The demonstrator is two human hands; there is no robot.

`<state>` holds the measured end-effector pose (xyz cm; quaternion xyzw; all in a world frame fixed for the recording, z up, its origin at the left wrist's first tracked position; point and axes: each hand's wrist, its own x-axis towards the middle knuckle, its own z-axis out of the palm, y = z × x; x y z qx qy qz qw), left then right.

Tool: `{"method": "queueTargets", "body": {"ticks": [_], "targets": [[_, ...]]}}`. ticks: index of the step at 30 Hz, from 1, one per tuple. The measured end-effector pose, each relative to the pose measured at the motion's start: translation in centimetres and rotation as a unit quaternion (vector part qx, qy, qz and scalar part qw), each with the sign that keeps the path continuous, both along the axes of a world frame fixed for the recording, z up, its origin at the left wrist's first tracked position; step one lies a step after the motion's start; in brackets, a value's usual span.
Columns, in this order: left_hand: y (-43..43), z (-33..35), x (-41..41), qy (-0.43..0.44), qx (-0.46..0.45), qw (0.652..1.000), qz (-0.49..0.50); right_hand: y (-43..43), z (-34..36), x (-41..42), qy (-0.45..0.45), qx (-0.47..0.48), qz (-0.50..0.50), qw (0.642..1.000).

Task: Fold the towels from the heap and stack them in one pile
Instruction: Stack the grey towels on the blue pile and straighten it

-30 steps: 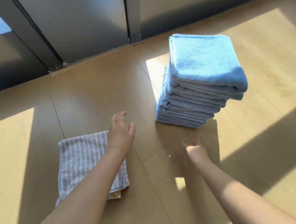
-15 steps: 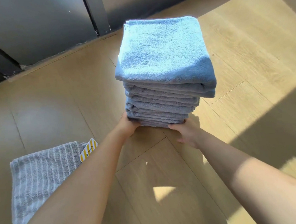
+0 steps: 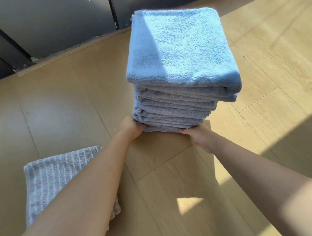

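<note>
A tall pile of folded blue towels stands on the wooden floor in the middle of the head view. My left hand grips the pile's bottom left corner, fingers tucked under the lowest towels. My right hand grips the bottom right corner the same way. A folded grey towel with white stripes lies flat on the floor at the lower left, partly hidden behind my left forearm.
Dark sliding door panels and their frame run along the back, close behind the pile. Light wooden floor with sun patches and shadows spreads to the right and front.
Both hands left the striped towel area and reached to the blue pile, taking hold of its bottom corners. The pile now looms larger and closer in view.
</note>
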<state>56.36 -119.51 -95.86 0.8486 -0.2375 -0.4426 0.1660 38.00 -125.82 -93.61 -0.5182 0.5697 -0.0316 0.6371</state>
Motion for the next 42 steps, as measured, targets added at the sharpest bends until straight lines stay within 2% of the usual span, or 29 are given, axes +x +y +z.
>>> {"method": "queueTargets", "body": {"ticks": [4, 8, 14, 17, 22, 26, 30, 31, 33, 35, 37, 39, 41, 42], "targets": [[1.8, 0.9, 3.3, -0.012, 0.036, 0.995, -0.092, 1.5, 0.5, 3.6, 0.008, -0.071, 0.034, 0.997], [4.8, 1.6, 6.0, -0.069, 0.064, 0.995, -0.044, 4.0, -1.1, 7.0, 0.069, -0.165, 0.085, 0.98], [9.6, 1.3, 10.4, -0.069, 0.082, 0.994, -0.029, 7.2, -1.9, 11.6, 0.138, -0.114, 0.166, 0.97], [11.7, 0.0, 12.3, -0.063, 0.07, 0.996, -0.007, 8.6, -2.4, 13.3, 0.143, -0.155, 0.216, 0.953], [12.7, 1.1, 12.6, -0.101, 0.1, 0.99, -0.026, 9.3, -2.6, 14.1, 0.162, -0.177, 0.21, 0.948], [13.0, 1.1, 12.8, -0.072, 0.054, 0.995, -0.033, 9.2, -2.3, 14.1, 0.121, -0.163, 0.173, 0.964], [13.7, 2.9, 13.7, -0.037, 0.004, 0.999, -0.013, 8.4, -1.6, 13.0, 0.165, -0.151, 0.259, 0.939], [13.8, 3.5, 14.1, -0.025, -0.023, 0.999, 0.019, 8.1, -1.4, 12.4, 0.172, -0.134, 0.251, 0.943], [13.7, 5.5, 15.4, -0.006, -0.097, 0.988, 0.12, 7.3, 0.0, 11.2, 0.135, -0.103, 0.163, 0.972], [13.0, 8.6, 16.3, 0.037, -0.186, 0.956, 0.222, 6.4, 2.2, 10.9, 0.064, -0.104, 0.013, 0.992], [12.0, 12.7, 16.6, 0.091, -0.266, 0.913, 0.296, 5.3, 5.6, 11.8, 0.008, -0.095, -0.098, 0.991], [10.9, 16.5, 16.7, 0.125, -0.302, 0.892, 0.312, 4.4, 9.4, 13.5, -0.06, -0.091, -0.152, 0.982], [9.8, 19.4, 16.4, 0.148, -0.288, 0.907, 0.268, 3.8, 12.9, 15.0, -0.123, -0.109, -0.167, 0.972], [9.3, 20.6, 16.0, 0.165, -0.267, 0.918, 0.24, 3.8, 14.5, 15.6, -0.126, -0.153, -0.152, 0.968]]}}
